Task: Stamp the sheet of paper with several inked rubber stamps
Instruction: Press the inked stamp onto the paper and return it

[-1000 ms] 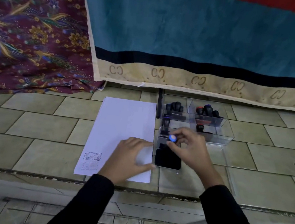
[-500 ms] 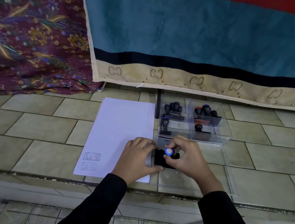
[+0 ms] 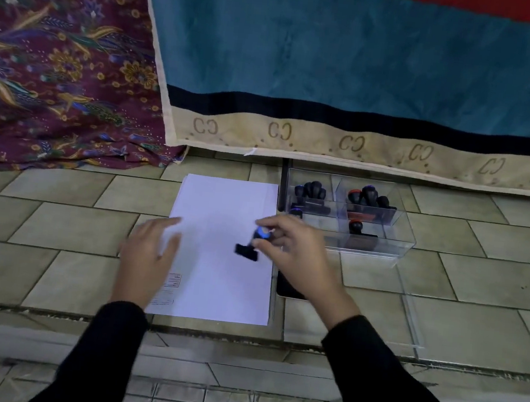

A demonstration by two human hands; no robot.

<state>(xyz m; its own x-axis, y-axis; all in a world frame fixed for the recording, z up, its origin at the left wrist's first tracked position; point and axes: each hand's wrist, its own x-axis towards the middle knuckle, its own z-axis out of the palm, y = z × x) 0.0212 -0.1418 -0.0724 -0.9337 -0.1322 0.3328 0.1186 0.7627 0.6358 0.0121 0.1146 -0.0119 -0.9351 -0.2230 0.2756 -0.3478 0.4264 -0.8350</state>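
A white sheet of paper (image 3: 224, 229) lies on the tiled floor with two stamped marks near its lower left corner. My right hand (image 3: 297, 254) pinches a black rubber stamp with a blue-topped knob (image 3: 252, 245) and holds it over the sheet's right half. My left hand (image 3: 146, 260) lies flat with straight fingers on the sheet's left edge, partly covering the marks. The black ink pad (image 3: 290, 289) sits just right of the paper, mostly hidden under my right wrist.
A clear plastic box (image 3: 393, 248) with compartments holds several more black stamps right of the paper. A clear lid (image 3: 409, 316) lies on the tiles in front of it. Patterned and teal cloths (image 3: 339, 60) hang behind. A floor ledge runs just below the paper.
My right hand lifted the stamp off the ink pad and carried it left over the paper. My left hand let go of the pad and slid left onto the sheet's left edge.
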